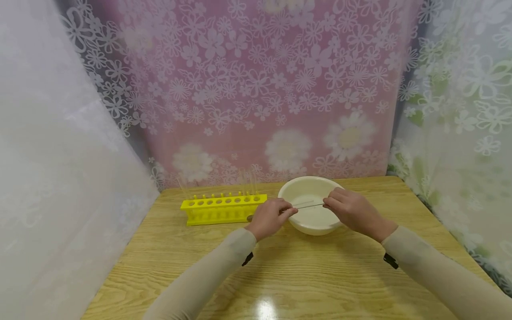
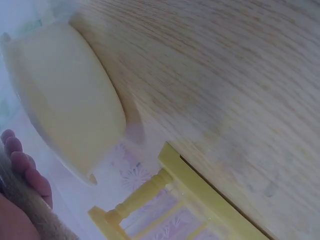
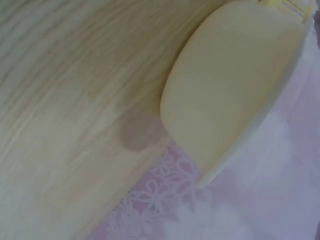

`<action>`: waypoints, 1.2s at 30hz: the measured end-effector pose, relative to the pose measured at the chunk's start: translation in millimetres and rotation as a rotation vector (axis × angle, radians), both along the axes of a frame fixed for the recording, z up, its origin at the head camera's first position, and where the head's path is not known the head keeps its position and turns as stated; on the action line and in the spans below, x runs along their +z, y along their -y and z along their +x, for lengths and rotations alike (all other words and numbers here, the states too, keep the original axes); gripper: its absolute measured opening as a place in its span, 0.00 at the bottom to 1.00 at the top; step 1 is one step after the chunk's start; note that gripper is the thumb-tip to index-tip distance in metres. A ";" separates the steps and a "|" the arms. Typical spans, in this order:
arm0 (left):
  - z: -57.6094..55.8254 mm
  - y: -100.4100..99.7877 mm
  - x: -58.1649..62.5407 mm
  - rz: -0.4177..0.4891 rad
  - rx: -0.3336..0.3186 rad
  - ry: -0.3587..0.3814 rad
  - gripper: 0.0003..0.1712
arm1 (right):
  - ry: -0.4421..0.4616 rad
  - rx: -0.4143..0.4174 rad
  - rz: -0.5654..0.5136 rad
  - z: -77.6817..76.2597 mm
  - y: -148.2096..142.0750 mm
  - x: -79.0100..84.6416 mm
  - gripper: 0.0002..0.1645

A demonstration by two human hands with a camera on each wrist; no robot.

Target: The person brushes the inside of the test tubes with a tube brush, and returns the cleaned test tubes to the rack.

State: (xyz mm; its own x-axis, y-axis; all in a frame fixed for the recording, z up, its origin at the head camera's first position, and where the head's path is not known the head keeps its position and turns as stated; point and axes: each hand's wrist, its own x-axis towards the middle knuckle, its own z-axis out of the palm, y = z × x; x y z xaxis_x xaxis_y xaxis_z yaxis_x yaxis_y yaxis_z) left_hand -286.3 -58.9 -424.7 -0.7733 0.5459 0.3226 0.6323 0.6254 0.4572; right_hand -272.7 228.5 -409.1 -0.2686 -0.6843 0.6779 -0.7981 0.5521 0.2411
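Over the cream basin (image 1: 312,227), my two hands are joined by the thin wire handle of a test tube brush (image 1: 310,206). My right hand (image 1: 354,212) pinches the wire near the basin's right rim. My left hand (image 1: 270,218) curls round the brush's bristly end at the left rim; a dark rounded tip shows behind the palm. The left wrist view shows the greyish bristles (image 2: 37,215) close up under curled fingers (image 2: 35,180). I cannot tell whether a clear tube surrounds them. In the right wrist view the basin (image 3: 225,85) fills the upper right, the hand almost wholly out of frame.
A yellow test tube rack (image 1: 222,201) stands left of the basin, partly behind my left hand. Clear glass tubes (image 1: 250,182) rise from its right end, others from its left. Flowered curtains (image 1: 256,98) enclose the wooden table (image 1: 304,275) at the back and sides.
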 end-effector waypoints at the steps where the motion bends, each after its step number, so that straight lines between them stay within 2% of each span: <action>1: 0.0 0.0 -0.8 -0.009 0.002 -0.020 0.20 | 0.029 0.000 -0.005 0.2 -0.4 0.2 0.15; 2: 0.2 0.0 -1.4 -0.015 0.005 -0.040 0.19 | 0.075 -0.003 -0.017 0.5 -0.6 0.3 0.10; 4: 0.6 0.0 -2.5 -0.032 0.014 -0.091 0.19 | 0.225 -0.012 -0.064 1.9 -0.7 0.9 0.04; 8: 0.8 -0.2 -3.9 -0.056 0.024 -0.191 0.19 | 0.656 -0.031 -0.220 4.7 -1.1 1.7 0.05; 12: -0.1 -0.8 -5.8 -0.081 0.020 -0.291 0.18 | 1.051 -0.026 -0.370 4.9 -0.7 2.8 0.14; 15: -0.7 -1.4 -8.0 -0.121 0.021 -0.405 0.17 | 1.331 0.012 -0.494 3.5 1.8 3.5 0.21; 17: -0.9 -1.7 -9.2 -0.143 0.026 -0.468 0.16 | 1.478 0.015 -0.572 2.5 3.6 3.4 0.23; 19: -0.9 -1.6 -9.8 -0.151 0.032 -0.485 0.16 | 1.522 0.006 -0.591 2.3 5.0 3.0 0.24; 20: -0.9 -1.6 -9.7 -0.147 0.033 -0.472 0.16 | 1.494 -0.010 -0.577 2.1 5.4 2.6 0.23; 22: -1.0 -0.5 -9.5 -0.126 0.036 -0.418 0.16 | 1.340 -0.043 -0.503 2.2 6.6 1.3 0.21; 24: -1.5 1.2 -8.4 -0.096 0.043 -0.354 0.16 | 1.094 -0.078 -0.396 2.0 8.3 0.1 0.16; 27: -2.4 3.3 -6.8 -0.067 0.056 -0.284 0.17 | 0.678 -0.108 -0.249 0.9 9.9 -2.5 0.04; 30: -3.3 4.8 -5.8 -0.059 0.056 -0.244 0.18 | 0.361 -0.100 -0.153 -1.1 10.2 -5.0 0.10; 33: -3.8 6.2 -5.4 -0.053 0.049 -0.221 0.19 | 0.165 -0.059 -0.086 -3.3 9.6 -5.4 0.11; 35: -3.7 6.9 -5.0 -0.053 0.048 -0.212 0.19 | 0.085 -0.026 -0.046 -4.7 9.4 -4.6 0.07; 36: -3.9 7.1 -5.2 -0.055 0.050 -0.215 0.19 | 0.058 -0.009 -0.030 -5.0 9.4 -3.7 0.10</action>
